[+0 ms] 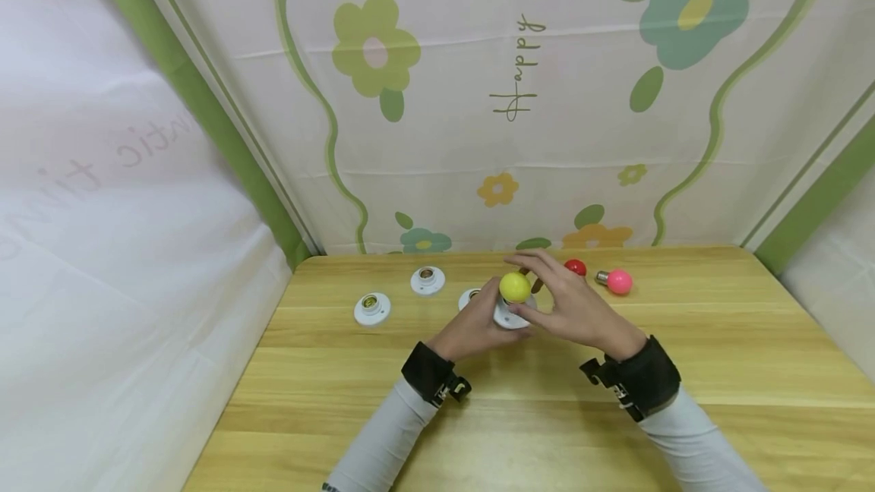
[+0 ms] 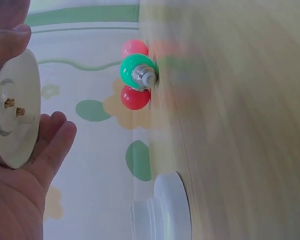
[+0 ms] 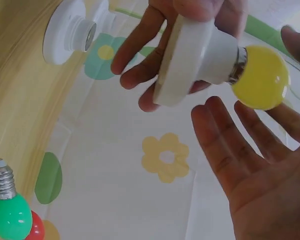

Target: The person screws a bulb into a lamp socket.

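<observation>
My left hand (image 1: 475, 326) grips a white round lamp holder (image 1: 507, 317) by its base, held above the table. In the left wrist view its underside shows two brass-coloured screws. A yellow light bulb (image 1: 515, 288) sits in the socket, its metal thread partly exposed in the right wrist view. Around that bulb my right hand (image 1: 577, 311) is spread, the fingers nearly straight on one side. Its thumb (image 3: 296, 46) stands apart from the glass in the right wrist view. Whether a fingertip touches the bulb is hard to tell.
Two lamp holders, one nearer (image 1: 372, 310) and one farther (image 1: 428, 281), stand on the left. Another (image 1: 466, 299) is partly behind my left hand. Red (image 1: 576, 267), pink (image 1: 619, 282) and green (image 2: 135, 70) bulbs lie towards the back right. A printed curtain (image 1: 437, 135) hangs behind the table.
</observation>
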Demonstrator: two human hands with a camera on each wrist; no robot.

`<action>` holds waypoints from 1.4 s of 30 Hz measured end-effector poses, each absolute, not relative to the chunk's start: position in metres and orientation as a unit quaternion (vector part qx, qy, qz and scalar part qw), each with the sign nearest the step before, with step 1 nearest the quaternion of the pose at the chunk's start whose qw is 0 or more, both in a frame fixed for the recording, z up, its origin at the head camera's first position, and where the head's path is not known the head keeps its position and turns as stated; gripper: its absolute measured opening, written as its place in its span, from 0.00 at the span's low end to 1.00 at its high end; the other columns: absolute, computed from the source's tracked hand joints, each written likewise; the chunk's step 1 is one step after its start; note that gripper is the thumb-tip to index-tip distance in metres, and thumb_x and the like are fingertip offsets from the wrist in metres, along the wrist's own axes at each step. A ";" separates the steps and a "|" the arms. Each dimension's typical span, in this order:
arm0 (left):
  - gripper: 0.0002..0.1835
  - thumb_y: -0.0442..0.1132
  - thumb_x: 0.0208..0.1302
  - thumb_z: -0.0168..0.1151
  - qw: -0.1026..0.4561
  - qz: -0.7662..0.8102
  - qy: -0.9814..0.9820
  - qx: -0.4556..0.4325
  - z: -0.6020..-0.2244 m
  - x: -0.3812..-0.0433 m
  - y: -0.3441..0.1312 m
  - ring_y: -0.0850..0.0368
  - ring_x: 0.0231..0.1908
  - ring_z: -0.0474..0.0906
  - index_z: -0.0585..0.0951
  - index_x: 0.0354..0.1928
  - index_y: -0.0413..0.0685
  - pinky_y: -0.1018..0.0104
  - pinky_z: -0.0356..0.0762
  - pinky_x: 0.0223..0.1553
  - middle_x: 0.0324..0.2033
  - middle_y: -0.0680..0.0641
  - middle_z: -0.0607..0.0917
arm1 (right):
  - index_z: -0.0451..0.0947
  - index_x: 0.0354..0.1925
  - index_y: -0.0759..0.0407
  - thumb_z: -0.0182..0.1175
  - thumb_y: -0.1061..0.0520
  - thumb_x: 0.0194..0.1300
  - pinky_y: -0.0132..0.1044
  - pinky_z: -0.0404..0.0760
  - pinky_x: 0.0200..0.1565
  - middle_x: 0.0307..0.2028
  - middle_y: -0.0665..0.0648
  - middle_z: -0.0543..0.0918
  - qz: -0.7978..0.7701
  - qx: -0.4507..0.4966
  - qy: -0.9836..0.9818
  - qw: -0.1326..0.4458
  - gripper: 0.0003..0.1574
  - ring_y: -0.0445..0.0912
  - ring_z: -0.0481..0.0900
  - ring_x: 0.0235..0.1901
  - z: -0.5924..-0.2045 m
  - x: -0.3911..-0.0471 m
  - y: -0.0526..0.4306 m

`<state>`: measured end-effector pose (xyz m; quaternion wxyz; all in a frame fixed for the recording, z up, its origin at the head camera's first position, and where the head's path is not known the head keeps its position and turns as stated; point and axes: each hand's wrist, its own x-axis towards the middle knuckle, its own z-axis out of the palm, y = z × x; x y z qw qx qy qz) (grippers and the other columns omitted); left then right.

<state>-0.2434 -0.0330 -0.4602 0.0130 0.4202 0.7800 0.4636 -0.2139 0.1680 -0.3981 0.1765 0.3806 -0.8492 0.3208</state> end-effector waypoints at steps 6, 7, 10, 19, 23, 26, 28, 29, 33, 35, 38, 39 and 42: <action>0.46 0.43 0.57 0.71 0.010 0.471 0.770 0.430 -0.445 -0.234 -0.032 0.63 0.59 0.68 0.53 0.71 0.59 0.66 0.71 0.59 0.62 0.50 0.69 | 0.66 0.68 0.52 0.60 0.62 0.62 0.50 0.78 0.52 0.65 0.53 0.69 0.335 0.416 -0.829 0.168 0.36 0.47 0.67 0.62 -0.398 -0.214 0.172; 0.46 0.41 0.57 0.71 0.009 0.474 0.766 0.433 -0.441 -0.232 -0.033 0.62 0.59 0.68 0.52 0.71 0.58 0.66 0.71 0.59 0.62 0.49 0.69 | 0.67 0.67 0.52 0.60 0.63 0.62 0.50 0.78 0.53 0.65 0.53 0.70 0.334 0.419 -0.827 0.170 0.35 0.47 0.67 0.62 -0.398 -0.214 0.172; 0.47 0.38 0.56 0.71 0.006 0.479 0.760 0.439 -0.433 -0.226 -0.033 0.62 0.59 0.68 0.52 0.72 0.57 0.66 0.71 0.59 0.62 0.48 0.68 | 0.71 0.64 0.51 0.62 0.62 0.61 0.47 0.79 0.51 0.62 0.51 0.73 0.333 0.422 -0.825 0.176 0.32 0.46 0.69 0.61 -0.397 -0.214 0.171; 0.41 0.48 0.57 0.70 0.015 0.459 0.783 0.419 -0.454 -0.238 -0.035 0.63 0.52 0.71 0.56 0.67 0.58 0.69 0.74 0.54 0.54 0.54 0.70 | 0.73 0.58 0.53 0.68 0.54 0.59 0.41 0.82 0.40 0.57 0.52 0.75 0.339 0.414 -0.823 0.191 0.28 0.41 0.74 0.50 -0.397 -0.216 0.169; 0.40 0.52 0.56 0.69 0.011 0.454 0.787 0.418 -0.459 -0.242 -0.036 0.63 0.51 0.72 0.58 0.66 0.57 0.69 0.75 0.53 0.53 0.54 0.71 | 0.71 0.57 0.53 0.68 0.52 0.60 0.42 0.82 0.40 0.57 0.51 0.74 0.345 0.403 -0.830 0.175 0.29 0.41 0.73 0.49 -0.398 -0.217 0.170; 0.41 0.51 0.55 0.70 0.009 0.456 0.788 0.414 -0.459 -0.242 -0.036 0.63 0.52 0.72 0.59 0.66 0.57 0.68 0.75 0.54 0.54 0.53 0.72 | 0.67 0.63 0.53 0.66 0.52 0.61 0.44 0.81 0.45 0.61 0.52 0.70 0.347 0.400 -0.834 0.155 0.33 0.42 0.72 0.53 -0.398 -0.216 0.171; 0.42 0.50 0.55 0.71 0.008 0.461 0.784 0.415 -0.459 -0.242 -0.035 0.63 0.54 0.71 0.58 0.67 0.57 0.67 0.74 0.56 0.56 0.53 0.71 | 0.65 0.66 0.53 0.64 0.55 0.62 0.46 0.81 0.48 0.64 0.53 0.68 0.343 0.405 -0.834 0.148 0.36 0.43 0.71 0.56 -0.397 -0.215 0.172; 0.43 0.48 0.55 0.72 0.008 0.465 0.781 0.417 -0.458 -0.242 -0.034 0.62 0.56 0.70 0.57 0.68 0.56 0.66 0.73 0.57 0.58 0.52 0.71 | 0.64 0.67 0.53 0.63 0.57 0.62 0.47 0.80 0.49 0.65 0.53 0.68 0.342 0.409 -0.833 0.146 0.37 0.44 0.70 0.57 -0.397 -0.215 0.172; 0.45 0.44 0.55 0.72 0.007 0.472 0.770 0.429 -0.449 -0.236 -0.034 0.62 0.58 0.69 0.55 0.70 0.54 0.66 0.72 0.58 0.61 0.51 0.70 | 0.67 0.66 0.53 0.61 0.61 0.62 0.45 0.80 0.49 0.63 0.52 0.71 0.337 0.419 -0.830 0.151 0.34 0.44 0.70 0.58 -0.397 -0.214 0.173; 0.44 0.45 0.55 0.72 0.009 0.470 0.771 0.429 -0.448 -0.236 -0.035 0.62 0.57 0.70 0.55 0.69 0.56 0.67 0.72 0.58 0.60 0.52 0.70 | 0.69 0.64 0.52 0.63 0.60 0.61 0.43 0.80 0.47 0.62 0.52 0.73 0.336 0.417 -0.830 0.155 0.32 0.43 0.71 0.57 -0.397 -0.214 0.172; 0.43 0.50 0.55 0.70 0.009 0.464 0.776 0.427 -0.456 -0.241 -0.035 0.63 0.55 0.71 0.56 0.68 0.59 0.68 0.74 0.56 0.58 0.55 0.70 | 0.71 0.63 0.53 0.64 0.59 0.61 0.41 0.81 0.45 0.60 0.52 0.74 0.337 0.416 -0.829 0.162 0.31 0.42 0.72 0.54 -0.397 -0.214 0.172; 0.43 0.51 0.56 0.70 0.010 0.461 0.778 0.427 -0.456 -0.241 -0.036 0.63 0.55 0.71 0.56 0.68 0.59 0.68 0.74 0.55 0.57 0.55 0.70 | 0.71 0.62 0.53 0.65 0.58 0.60 0.41 0.81 0.44 0.60 0.52 0.74 0.338 0.416 -0.828 0.164 0.31 0.42 0.73 0.53 -0.397 -0.215 0.172; 0.42 0.52 0.56 0.69 0.007 0.455 0.781 0.427 -0.456 -0.241 -0.036 0.63 0.53 0.71 0.56 0.68 0.59 0.69 0.74 0.54 0.56 0.55 0.70 | 0.72 0.60 0.54 0.67 0.56 0.59 0.41 0.83 0.42 0.57 0.52 0.76 0.341 0.415 -0.826 0.172 0.30 0.41 0.74 0.50 -0.397 -0.216 0.171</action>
